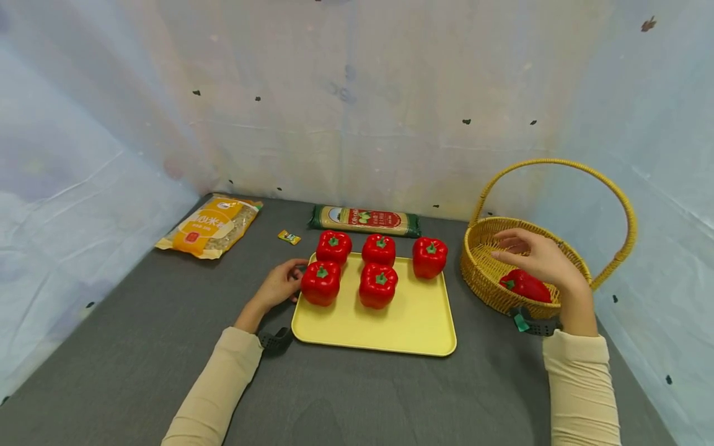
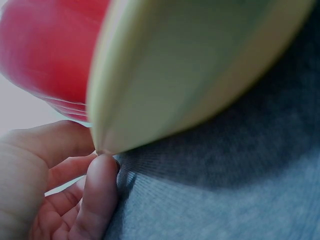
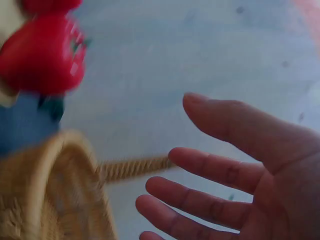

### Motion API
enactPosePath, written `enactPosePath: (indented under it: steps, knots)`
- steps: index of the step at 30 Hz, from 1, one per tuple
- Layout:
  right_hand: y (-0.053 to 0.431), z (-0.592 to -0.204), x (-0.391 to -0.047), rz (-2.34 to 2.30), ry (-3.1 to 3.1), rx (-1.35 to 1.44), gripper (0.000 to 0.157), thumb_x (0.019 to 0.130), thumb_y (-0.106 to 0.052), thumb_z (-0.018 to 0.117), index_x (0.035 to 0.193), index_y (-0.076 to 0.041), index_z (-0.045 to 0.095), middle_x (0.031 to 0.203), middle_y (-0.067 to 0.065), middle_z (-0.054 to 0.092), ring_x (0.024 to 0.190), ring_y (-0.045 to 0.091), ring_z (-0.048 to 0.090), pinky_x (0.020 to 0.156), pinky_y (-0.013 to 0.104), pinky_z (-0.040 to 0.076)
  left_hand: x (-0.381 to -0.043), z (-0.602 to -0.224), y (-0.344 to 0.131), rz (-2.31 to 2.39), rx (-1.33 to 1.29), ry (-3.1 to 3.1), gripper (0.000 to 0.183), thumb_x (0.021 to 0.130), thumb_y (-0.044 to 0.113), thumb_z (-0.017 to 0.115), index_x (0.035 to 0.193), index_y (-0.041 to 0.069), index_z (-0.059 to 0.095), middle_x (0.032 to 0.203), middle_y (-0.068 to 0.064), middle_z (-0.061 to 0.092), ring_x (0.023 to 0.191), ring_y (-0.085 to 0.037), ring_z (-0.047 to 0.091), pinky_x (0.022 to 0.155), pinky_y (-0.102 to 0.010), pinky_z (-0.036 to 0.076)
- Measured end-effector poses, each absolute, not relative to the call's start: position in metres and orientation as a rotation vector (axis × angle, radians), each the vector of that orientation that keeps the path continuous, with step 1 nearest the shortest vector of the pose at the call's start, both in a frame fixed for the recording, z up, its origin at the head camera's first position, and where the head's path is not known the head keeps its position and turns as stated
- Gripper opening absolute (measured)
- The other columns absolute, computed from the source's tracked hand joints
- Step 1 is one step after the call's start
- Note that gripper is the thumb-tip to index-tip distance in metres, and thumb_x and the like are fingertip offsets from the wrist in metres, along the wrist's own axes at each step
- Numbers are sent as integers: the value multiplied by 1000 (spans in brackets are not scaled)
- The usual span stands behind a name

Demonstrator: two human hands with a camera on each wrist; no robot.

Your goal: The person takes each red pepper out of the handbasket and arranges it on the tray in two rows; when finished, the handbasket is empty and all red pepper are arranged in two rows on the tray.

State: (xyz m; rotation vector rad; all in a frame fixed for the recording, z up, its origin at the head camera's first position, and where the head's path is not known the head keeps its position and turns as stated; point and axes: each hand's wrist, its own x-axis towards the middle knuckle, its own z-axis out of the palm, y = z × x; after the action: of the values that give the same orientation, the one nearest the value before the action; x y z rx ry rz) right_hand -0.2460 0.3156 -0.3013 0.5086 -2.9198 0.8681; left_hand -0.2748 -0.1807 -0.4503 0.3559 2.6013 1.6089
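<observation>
A yellow tray [image 1: 379, 328] lies on the table with several red bell peppers [image 1: 377, 286] standing on it, green stems up. At the tray's left edge, my left hand [image 1: 279, 284] pinches the rim between thumb and fingers; the left wrist view shows the fingertips at the tray wall [image 2: 165, 75], beside a bell pepper [image 2: 50, 50]. My right hand [image 1: 538, 255] hovers over the wicker basket [image 1: 485, 288] with its fingers spread and nothing in them. Inside the basket a red bell pepper [image 1: 527, 287] lies on its side, below that hand.
Behind the tray lies a long green-and-gold pack [image 1: 365, 221]. A small yellow packet [image 1: 289, 237] is left of it, and an orange bag of grain [image 1: 212, 227] sits at the back left. The basket's tall arched handle [image 1: 558, 162] rises at the right. Pale sheeting encloses the table.
</observation>
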Motion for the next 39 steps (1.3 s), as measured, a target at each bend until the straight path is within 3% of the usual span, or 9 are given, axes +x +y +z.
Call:
enactPosePath:
  steps: [3,8,17,22,32,39]
  knots:
    - [332,-301,-257,852,-3005,475,51,90,-37,60,127,-3,50,120,23,55,106,38,54,86,53,44,-275,-450,-181,1612,353,2604,43,87,-2,55,129,-3,47,84,-12,53,58,-18,51,47,-31,52]
    - [357,-308,-274,844,-3151,354,60,90,-45,58,130,-1,46,126,29,49,113,42,47,88,58,41,-273,-449,-181,1609,349,2601,43,87,-2,55,129,-3,47,84,-13,53,58,-18,51,47,-31,52]
    - [388,-321,-293,1071,-3364,316,68,92,-42,55,139,1,33,137,31,34,119,46,40,92,54,43,-272,-448,-181,1607,346,2602,43,87,-3,55,129,-3,47,84,-13,53,58,-19,51,48,-31,52]
    - [405,-334,-301,1269,-3474,229,68,94,-43,50,143,-2,27,137,25,35,120,40,42,93,53,43,-273,-448,-180,1602,340,2601,43,87,-2,55,129,-3,47,84,-12,53,58,-18,50,48,-31,52]
    - [414,-355,-300,1693,-3460,-144,78,94,-45,49,149,-5,11,148,29,10,128,48,26,92,46,45,-276,-451,-179,1590,344,2608,42,88,-2,54,129,-3,47,85,-12,53,58,-18,51,48,-31,52]
    - [418,-355,-299,1712,-3511,-32,75,97,-41,44,149,-2,8,148,30,2,132,51,10,101,54,35,-277,-449,-180,1598,370,2622,42,87,-1,55,129,-3,48,84,-13,54,59,-19,51,48,-32,53]
